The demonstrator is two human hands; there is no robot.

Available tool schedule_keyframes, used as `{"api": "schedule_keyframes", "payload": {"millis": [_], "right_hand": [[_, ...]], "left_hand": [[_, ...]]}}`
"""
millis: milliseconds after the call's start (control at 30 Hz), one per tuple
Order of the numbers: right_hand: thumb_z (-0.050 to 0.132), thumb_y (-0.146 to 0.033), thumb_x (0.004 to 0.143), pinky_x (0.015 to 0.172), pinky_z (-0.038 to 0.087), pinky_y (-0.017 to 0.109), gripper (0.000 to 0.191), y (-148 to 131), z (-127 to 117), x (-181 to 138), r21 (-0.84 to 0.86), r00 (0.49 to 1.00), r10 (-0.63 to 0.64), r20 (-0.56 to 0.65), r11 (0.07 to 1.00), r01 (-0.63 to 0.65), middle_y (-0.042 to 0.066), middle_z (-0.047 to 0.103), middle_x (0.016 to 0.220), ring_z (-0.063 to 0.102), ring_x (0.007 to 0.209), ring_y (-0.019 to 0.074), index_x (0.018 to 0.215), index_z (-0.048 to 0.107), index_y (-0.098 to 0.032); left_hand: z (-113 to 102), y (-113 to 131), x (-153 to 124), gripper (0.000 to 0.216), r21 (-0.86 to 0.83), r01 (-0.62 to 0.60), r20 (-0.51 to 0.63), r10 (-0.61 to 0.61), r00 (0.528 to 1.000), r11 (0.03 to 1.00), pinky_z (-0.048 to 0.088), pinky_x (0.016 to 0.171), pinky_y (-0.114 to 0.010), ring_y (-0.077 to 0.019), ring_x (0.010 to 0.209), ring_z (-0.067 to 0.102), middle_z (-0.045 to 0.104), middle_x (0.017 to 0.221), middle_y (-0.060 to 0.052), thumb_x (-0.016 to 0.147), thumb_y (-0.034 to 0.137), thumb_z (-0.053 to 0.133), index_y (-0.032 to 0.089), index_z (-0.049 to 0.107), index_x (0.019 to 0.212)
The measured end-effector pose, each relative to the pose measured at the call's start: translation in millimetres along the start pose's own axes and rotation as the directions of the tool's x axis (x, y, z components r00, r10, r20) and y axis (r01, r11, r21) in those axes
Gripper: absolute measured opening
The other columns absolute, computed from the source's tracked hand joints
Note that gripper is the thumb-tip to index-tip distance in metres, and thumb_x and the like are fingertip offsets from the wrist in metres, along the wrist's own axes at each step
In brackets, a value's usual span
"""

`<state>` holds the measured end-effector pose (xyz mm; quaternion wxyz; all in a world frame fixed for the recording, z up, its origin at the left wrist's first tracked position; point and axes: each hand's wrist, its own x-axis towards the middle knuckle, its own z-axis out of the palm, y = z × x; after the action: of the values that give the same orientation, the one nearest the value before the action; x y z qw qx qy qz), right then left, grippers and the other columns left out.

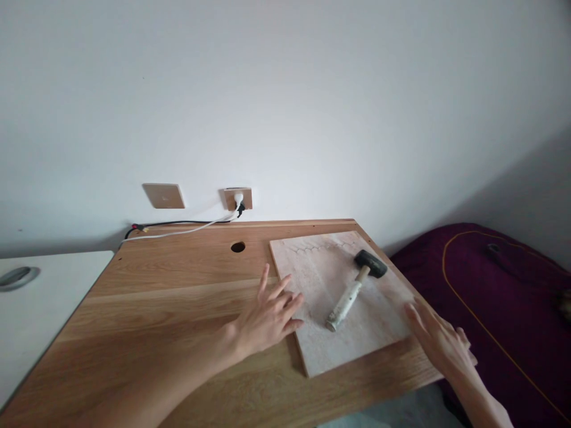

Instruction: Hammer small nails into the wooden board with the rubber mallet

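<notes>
Both hands lie open and flat: the left hand (267, 318) and the right hand (439, 342) touch opposite edges of a square pale tile (343, 297). A rubber mallet (354, 291) with a scuffed handle rests on it, on the wooden bench (169, 297).

The left half of the bench (147, 309) lies bare, open for passing. On the right, a tile (312, 279) fills the surface, a mallet (354, 288) lying across its middle. Cables (178, 229) trail along the back edge by the wall.
</notes>
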<state>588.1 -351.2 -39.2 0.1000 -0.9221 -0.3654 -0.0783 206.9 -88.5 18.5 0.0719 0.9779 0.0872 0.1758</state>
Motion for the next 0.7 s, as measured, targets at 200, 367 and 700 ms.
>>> {"api": "schedule_keyframes", "payload": {"millis": [200, 367, 700], "right_hand": [[0.039, -0.009, 0.100, 0.104, 0.047, 0.070, 0.049, -77, -2, -64, -0.230, 0.740, -0.655, -0.156, 0.752, 0.617, 0.015, 0.067, 0.148, 0.070, 0.122, 0.0372, 0.123, 0.077, -0.029], [0.053, -0.022, 0.100, 0.105, 0.045, 0.068, 0.042, -125, -23, -112, -0.220, 0.534, -0.836, -0.126, 0.548, 0.807, 0.013, 0.068, 0.146, 0.074, 0.107, 0.0347, 0.135, 0.071, -0.037], [0.043, -0.045, 0.111, 0.060, 0.052, 0.029, 0.034, -239, -47, 0, 0.382, 0.816, -0.561, -0.143, 0.729, 0.568, 0.006, 0.072, 0.085, 0.068, 0.064, 0.0185, 0.099, 0.065, -0.022]], "left_hand": [[-48, -40, -88, 0.042, 0.179, 0.207, -0.023, -0.206, 0.978, 0.962, 0.012, 0.138, -0.071, -0.0284, 0.150, 0.051, 0.076, 0.132, -0.005, 0.103, 0.049, 0.055, 0.026, 0.061, 0.137], [-80, -36, -179, 0.048, 0.412, 0.200, -0.100, -0.174, 0.980, 0.889, 0.003, 0.142, -0.057, -0.0266, 0.147, 0.055, 0.072, 0.141, -0.005, 0.099, 0.053, 0.061, 0.026, 0.064, 0.140], [-88, -72, -191, 0.039, 0.079, 0.533, -0.092, -0.526, 0.845, 0.842, 0.061, 0.096, -0.025, -0.0178, 0.109, 0.075, 0.077, 0.123, -0.002, 0.105, 0.050, 0.049, 0.029, 0.069, 0.131]]}}
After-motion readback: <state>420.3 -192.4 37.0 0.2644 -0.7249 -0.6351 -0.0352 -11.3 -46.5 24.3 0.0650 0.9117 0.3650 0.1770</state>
